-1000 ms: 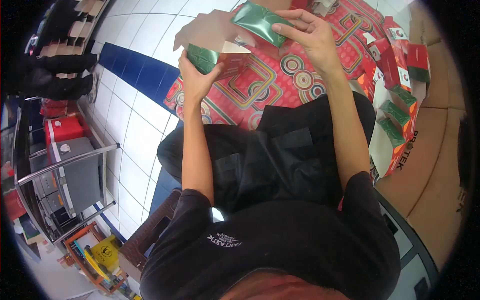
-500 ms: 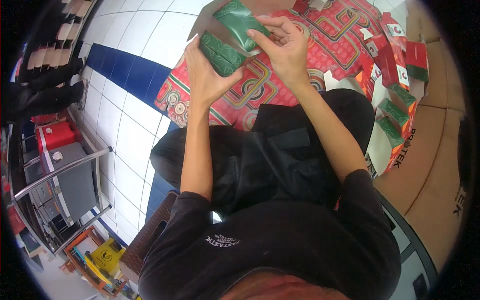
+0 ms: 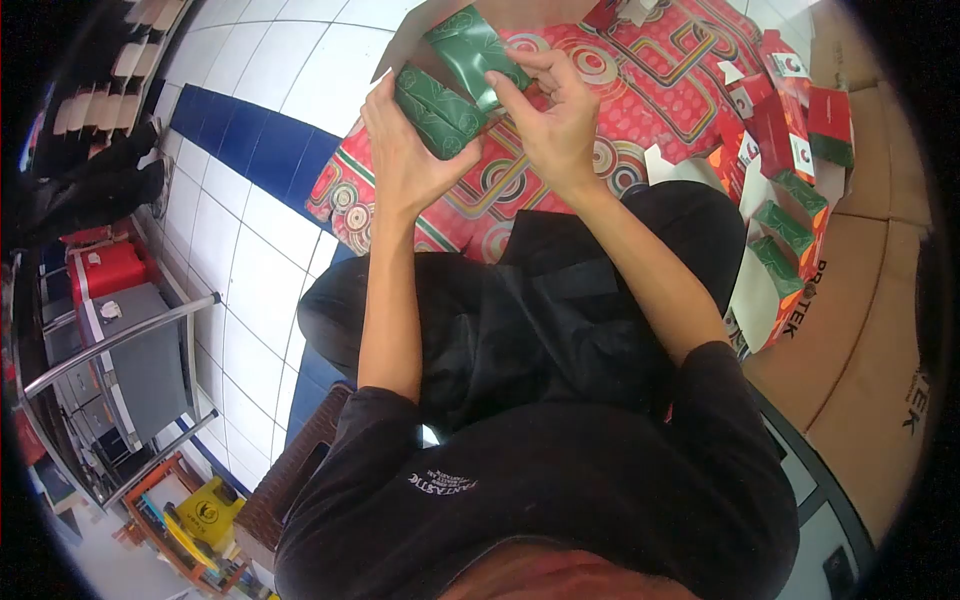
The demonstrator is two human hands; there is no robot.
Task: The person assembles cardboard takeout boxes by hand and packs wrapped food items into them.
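My left hand (image 3: 415,165) is closed around the edge of an open pale carton (image 3: 405,42) at the top of the view, its thumb beside a green patterned packet (image 3: 435,112). A second green packet (image 3: 468,52), shiny and printed with line drawings, lies at an angle close to the first. My right hand (image 3: 558,125) pinches this second packet's near right corner between thumb and fingers. Both hands are above a red patterned cloth (image 3: 665,70), beyond my crossed legs. The carton's far part runs out of the frame.
To the right, several red cartons (image 3: 830,115) lie close together, and an open one holds green packets (image 3: 785,225). Brown cardboard (image 3: 850,300) lies beside them. On the left are a metal trolley (image 3: 130,350), a yellow sign (image 3: 205,515) and another person's legs (image 3: 100,190).
My right hand has moved slightly left and down, together with the second packet. The left hand and its packet have shifted only a little.
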